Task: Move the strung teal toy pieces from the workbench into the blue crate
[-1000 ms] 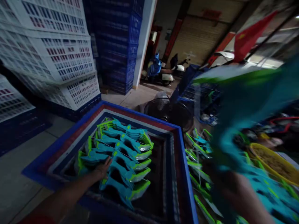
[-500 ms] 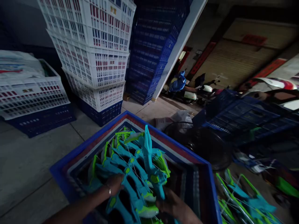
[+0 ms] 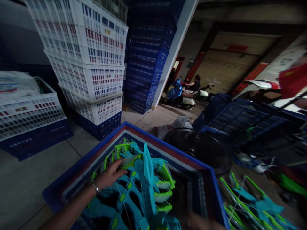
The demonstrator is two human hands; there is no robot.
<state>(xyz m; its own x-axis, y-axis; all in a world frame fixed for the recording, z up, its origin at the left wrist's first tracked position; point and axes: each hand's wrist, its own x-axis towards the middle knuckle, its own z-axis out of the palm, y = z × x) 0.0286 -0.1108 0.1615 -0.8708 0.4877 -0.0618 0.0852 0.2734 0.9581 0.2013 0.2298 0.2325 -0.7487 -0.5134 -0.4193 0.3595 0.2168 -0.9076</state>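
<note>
A blue crate [image 3: 211, 182] in front of me holds a stack of teal and lime-green plastic toy bows [image 3: 144, 191]. My left hand [image 3: 109, 175] lies flat on the far left of the stack, fingers spread over the green tips. One teal bow [image 3: 147, 179] stands on edge in the middle of the pile. My right hand [image 3: 203, 222] is a dark blur at the bottom edge, close to the crate's near right side; I cannot tell whether it holds anything.
More teal and green bows [image 3: 249, 204] lie on the floor at the right. A dark round fan [image 3: 199, 147] sits behind the crate. White crates [image 3: 88, 64] and blue crates [image 3: 146, 64] are stacked at left. Scooters [image 3: 182, 95] are parked beyond.
The view has swung left and down onto the crate. My right hand brought a teal bow into the crate and drew back to the bottom edge; my left hand shifted up along the stack.
</note>
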